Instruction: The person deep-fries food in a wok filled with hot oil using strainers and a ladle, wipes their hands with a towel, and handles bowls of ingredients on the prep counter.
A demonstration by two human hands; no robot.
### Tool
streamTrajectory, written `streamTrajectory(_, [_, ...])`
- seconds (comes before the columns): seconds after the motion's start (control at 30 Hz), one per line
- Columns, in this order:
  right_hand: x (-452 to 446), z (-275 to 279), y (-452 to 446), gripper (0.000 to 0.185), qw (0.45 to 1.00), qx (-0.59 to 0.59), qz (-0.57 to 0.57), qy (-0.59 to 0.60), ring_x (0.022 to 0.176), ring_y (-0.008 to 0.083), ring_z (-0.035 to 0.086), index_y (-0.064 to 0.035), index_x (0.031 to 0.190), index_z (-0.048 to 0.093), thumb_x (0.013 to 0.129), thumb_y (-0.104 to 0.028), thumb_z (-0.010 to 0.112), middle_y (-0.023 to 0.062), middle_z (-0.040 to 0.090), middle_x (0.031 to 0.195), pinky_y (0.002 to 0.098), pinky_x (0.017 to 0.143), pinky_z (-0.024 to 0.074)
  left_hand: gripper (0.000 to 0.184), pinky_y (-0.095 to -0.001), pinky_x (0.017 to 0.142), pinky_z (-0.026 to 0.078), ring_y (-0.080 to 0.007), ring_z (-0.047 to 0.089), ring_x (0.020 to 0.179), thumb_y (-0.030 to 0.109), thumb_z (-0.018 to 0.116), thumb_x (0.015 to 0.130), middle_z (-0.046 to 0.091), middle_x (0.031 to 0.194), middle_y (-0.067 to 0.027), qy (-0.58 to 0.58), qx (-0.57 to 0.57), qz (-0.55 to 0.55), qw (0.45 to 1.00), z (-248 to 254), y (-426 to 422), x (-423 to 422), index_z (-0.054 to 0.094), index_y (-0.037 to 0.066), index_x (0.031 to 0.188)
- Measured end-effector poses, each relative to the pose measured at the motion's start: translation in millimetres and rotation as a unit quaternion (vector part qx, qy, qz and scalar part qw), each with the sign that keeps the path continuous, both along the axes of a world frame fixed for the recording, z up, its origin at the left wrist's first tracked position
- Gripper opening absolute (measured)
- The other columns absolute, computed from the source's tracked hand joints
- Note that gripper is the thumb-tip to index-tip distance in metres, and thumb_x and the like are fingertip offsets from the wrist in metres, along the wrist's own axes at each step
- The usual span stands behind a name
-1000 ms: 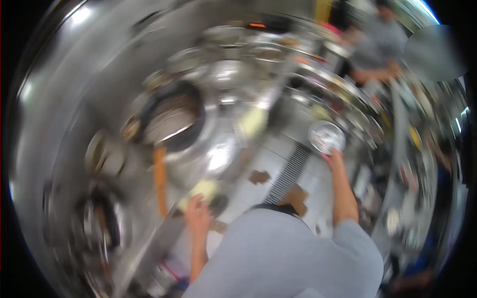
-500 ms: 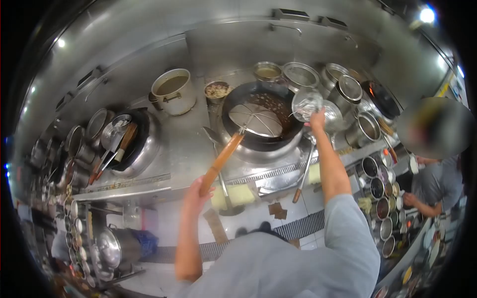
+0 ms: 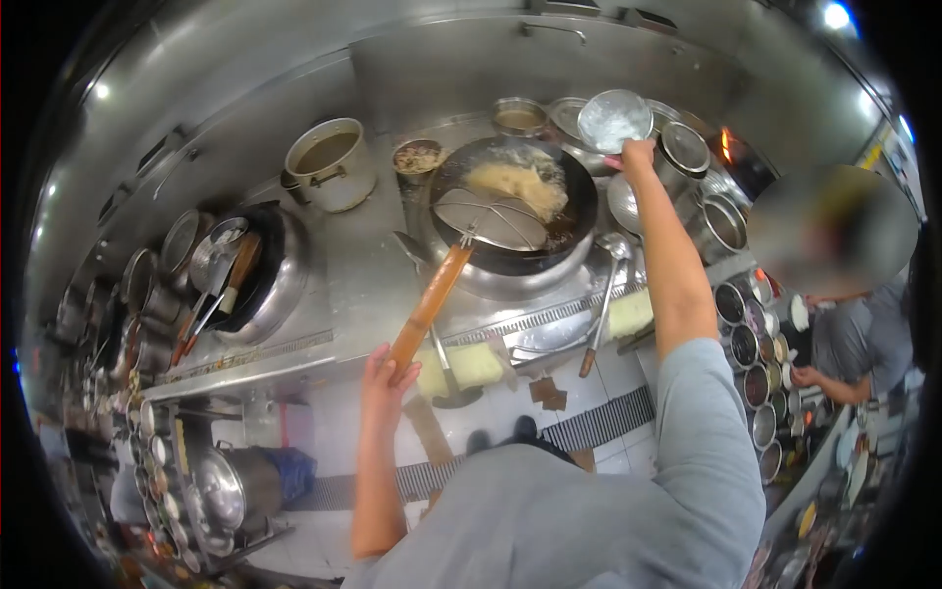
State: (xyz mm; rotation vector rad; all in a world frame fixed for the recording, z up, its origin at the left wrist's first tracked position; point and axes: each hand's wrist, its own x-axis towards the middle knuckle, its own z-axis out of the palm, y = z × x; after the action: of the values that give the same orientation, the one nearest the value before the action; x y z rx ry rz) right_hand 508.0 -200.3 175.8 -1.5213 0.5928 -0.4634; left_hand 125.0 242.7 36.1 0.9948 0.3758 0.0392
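My left hand [image 3: 390, 378] is closed round the orange-brown handle of a wide wire-mesh strainer [image 3: 491, 220]. The strainer's head lies over the near side of a black wok [image 3: 586, 211]. Pale yellow food [image 3: 515, 182] and white froth fill the far part of the wok, in dark liquid. Up to the right, my right hand [image 3: 633, 154] grips the near rim of a round metal bowl [image 3: 615, 120]. The bowl is tilted and whitish residue coats its inside. It is held behind and right of the wok, above other pans.
A large pot of liquid [image 3: 334, 165] and a bowl of chopped food [image 3: 419, 159] stand left of the wok. A ladle [image 3: 608, 285] lies at right, a spatula [image 3: 437, 334] at left. At far right a co-worker [image 3: 854, 344] stands by several seasoning pots [image 3: 743, 371].
My right hand has moved up and away from the wok with the bowl. Pale food and froth now show in the wok, where dark liquid with small bubbles was. The strainer stays over it.
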Motion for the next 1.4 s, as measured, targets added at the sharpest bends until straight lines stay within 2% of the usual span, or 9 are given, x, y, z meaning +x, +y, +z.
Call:
streamTrajectory(0.6, [-527.6, -194.4, -172.5, 0.030, 0.903, 0.388, -0.120, -0.137, 0.073, 0.0322, 0.062, -0.0012, 0.114, 0.047, 0.089, -0.016, 0.053, 0.0176, 0.061, 0.093, 0.0499, 0.066, 0.0553, 0.066, -0.0453, 0.111, 0.032, -0.0390, 0.036, 0.131, 0.047, 0.034, 0.099, 0.031, 0.144, -0.0270, -0.024, -0.192, -0.114, 0.974, -78.8, -5.8, -18.2, 0.032, -0.006, 0.138])
streamTrajectory(0.67, [-616.7, -194.7, -197.3, 0.031, 0.894, 0.374, -0.175, -0.175, 0.067, 0.0312, 0.062, -0.0024, 0.114, 0.047, 0.088, -0.016, 0.054, 0.0164, 0.062, 0.093, 0.0476, 0.060, 0.0558, 0.057, -0.0434, 0.105, 0.040, -0.0329, 0.045, 0.124, 0.043, 0.047, 0.093, 0.043, 0.135, -0.0221, -0.094, 0.108, -0.167, 0.976, -103.7, -2.4, -12.2, 0.041, 0.006, 0.135])
streamTrajectory(0.7, [-658.0, -192.1, -205.3, 0.031, 0.885, 0.353, -0.233, -0.192, 0.066, 0.0306, 0.062, -0.0029, 0.115, 0.048, 0.087, -0.015, 0.054, 0.0164, 0.062, 0.093, 0.0469, 0.058, 0.0558, 0.052, -0.0406, 0.101, 0.044, -0.0264, 0.053, 0.117, 0.044, 0.060, 0.086, 0.055, 0.127, -0.0177, -0.202, 0.402, -0.182, 0.874, -110.3, 0.8, -16.9, 0.054, 0.016, 0.128])
streamTrajectory(0.83, [-826.4, -186.7, -257.1, 0.030, 0.857, 0.285, -0.347, -0.251, 0.065, 0.0262, 0.062, -0.0056, 0.114, 0.051, 0.086, -0.015, 0.053, 0.0132, 0.063, 0.091, 0.0418, 0.054, 0.0564, 0.042, -0.0408, 0.099, 0.044, -0.0274, 0.054, 0.116, 0.032, 0.054, 0.092, 0.054, 0.128, -0.0163, -0.219, 0.495, -0.207, 0.815, -125.6, -15.5, -18.6, 0.050, 0.015, 0.130])
streamTrajectory(0.9, [-915.1, -182.1, -276.1, 0.028, 0.823, 0.227, -0.450, -0.260, 0.065, 0.0240, 0.062, -0.0011, 0.111, 0.051, 0.087, -0.016, 0.051, 0.0139, 0.063, 0.089, 0.0376, 0.053, 0.0567, 0.031, -0.0412, 0.092, 0.047, -0.0289, 0.057, 0.111, 0.023, 0.052, 0.094, 0.057, 0.124, -0.0157, -0.206, 0.925, -0.106, 0.300, -107.1, -43.0, -36.5, 0.056, 0.014, 0.123])
streamTrajectory(1.17, [-1227.1, -258.2, -355.3, 0.037, 0.599, 0.157, -0.734, -0.280, 0.085, 0.0396, 0.062, 0.0019, 0.126, 0.039, 0.090, -0.005, 0.042, 0.0222, 0.055, 0.107, 0.0465, 0.071, 0.0591, 0.026, -0.0383, 0.065, 0.054, -0.0296, 0.064, 0.077, 0.021, 0.073, 0.082, 0.067, 0.090, -0.0132, -0.449, 0.843, 0.024, 0.294, -34.2, -115.7, -95.0, 0.064, 0.001, 0.097])
streamTrajectory(1.23, [-1267.5, -278.7, -374.1, 0.039, 0.534, 0.188, -0.738, -0.368, 0.086, 0.0402, 0.062, 0.0022, 0.129, 0.036, 0.092, -0.008, 0.042, 0.0225, 0.054, 0.109, 0.0474, 0.074, 0.0586, 0.028, -0.0354, 0.061, 0.054, -0.0318, 0.063, 0.067, 0.020, 0.074, 0.081, 0.067, 0.081, -0.0142, -0.559, 0.809, 0.053, 0.174, 25.0, -168.2, -144.8, 0.062, -0.003, 0.090])
streamTrajectory(1.33, [-1275.1, -293.7, -400.2, 0.048, 0.477, 0.190, -0.693, -0.505, 0.084, 0.0342, 0.062, -0.0001, 0.134, 0.031, 0.096, -0.023, 0.049, 0.0220, 0.051, 0.109, 0.0498, 0.074, 0.0581, 0.031, -0.0412, 0.072, 0.056, -0.0342, 0.062, 0.085, 0.024, 0.067, 0.086, 0.065, 0.093, -0.0159, -0.406, 0.801, -0.046, 0.437, -53.9, -81.0, -40.1, 0.060, -0.002, 0.102])
streamTrajectory(1.4, [-1257.7, -316.0, -427.4, 0.060, 0.583, 0.219, -0.701, -0.347, 0.080, 0.0302, 0.061, -0.0035, 0.137, 0.030, 0.092, -0.034, 0.055, 0.0206, 0.052, 0.110, 0.0501, 0.072, 0.0562, 0.033, -0.0487, 0.081, 0.053, -0.0363, 0.056, 0.100, 0.025, 0.059, 0.089, 0.058, 0.110, -0.0158, -0.374, 0.573, -0.150, 0.713, -93.5, -40.8, 27.6, 0.055, 0.001, 0.112])
